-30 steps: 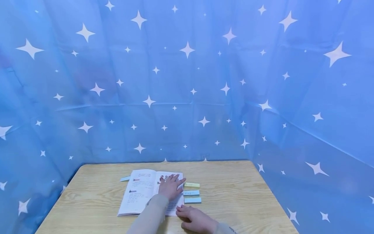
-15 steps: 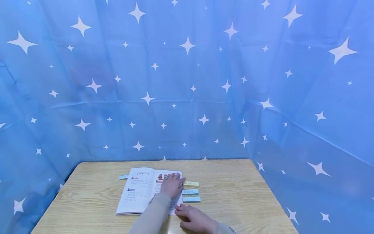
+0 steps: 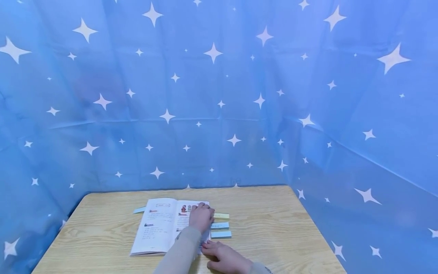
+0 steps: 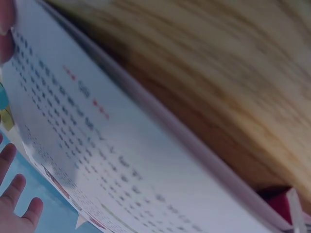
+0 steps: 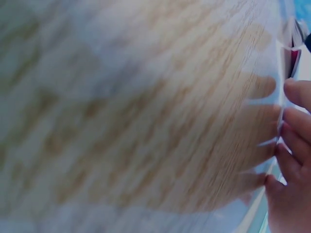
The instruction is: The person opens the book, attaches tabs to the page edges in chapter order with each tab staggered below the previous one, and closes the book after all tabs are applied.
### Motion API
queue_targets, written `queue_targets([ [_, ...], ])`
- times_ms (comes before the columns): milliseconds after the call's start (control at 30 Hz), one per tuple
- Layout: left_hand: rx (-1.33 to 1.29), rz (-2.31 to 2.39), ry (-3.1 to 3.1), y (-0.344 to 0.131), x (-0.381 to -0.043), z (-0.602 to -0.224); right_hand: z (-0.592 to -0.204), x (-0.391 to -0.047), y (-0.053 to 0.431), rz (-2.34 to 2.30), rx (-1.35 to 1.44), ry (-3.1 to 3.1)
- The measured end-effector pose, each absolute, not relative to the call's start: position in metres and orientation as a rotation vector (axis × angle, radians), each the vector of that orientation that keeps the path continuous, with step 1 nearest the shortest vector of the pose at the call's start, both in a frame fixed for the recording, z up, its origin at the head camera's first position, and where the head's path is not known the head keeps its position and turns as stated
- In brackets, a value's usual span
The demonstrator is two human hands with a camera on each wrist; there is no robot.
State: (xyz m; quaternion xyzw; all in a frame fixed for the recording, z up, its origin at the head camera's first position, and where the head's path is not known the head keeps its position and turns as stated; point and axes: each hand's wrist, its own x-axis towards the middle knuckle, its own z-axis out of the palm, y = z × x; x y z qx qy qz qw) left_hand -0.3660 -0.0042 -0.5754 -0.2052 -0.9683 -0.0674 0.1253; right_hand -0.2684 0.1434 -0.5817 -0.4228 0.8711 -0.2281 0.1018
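Note:
An open book with printed text and small coloured pictures lies on the wooden table. My left hand rests on its right page, near the outer edge. In the left wrist view, spread fingers of that hand show beyond the page. My right hand is at the lower right corner of the book, fingertips touching the corner. In the right wrist view its fingers are extended with their tips at the table surface. A yellow sticky tab and two blue tabs stick out past the right edge.
Another light blue tab projects from the book's left side. The wooden table extends around the book. A blue curtain with white stars hangs behind the table and at both sides.
The head view has shifted, so the book and table appear further left. My left hand's fingers look more drawn in on the page. The right hand stays by the book's lower corner.

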Motion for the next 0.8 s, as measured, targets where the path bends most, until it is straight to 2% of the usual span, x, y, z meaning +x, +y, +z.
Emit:
queue_targets([
  [800, -0.589, -0.134, -2.752, 0.0009, -0.3707, -0.5841, -0.5840, -0.2649, 0.1426, -0.634, -1.310, 2.640],
])
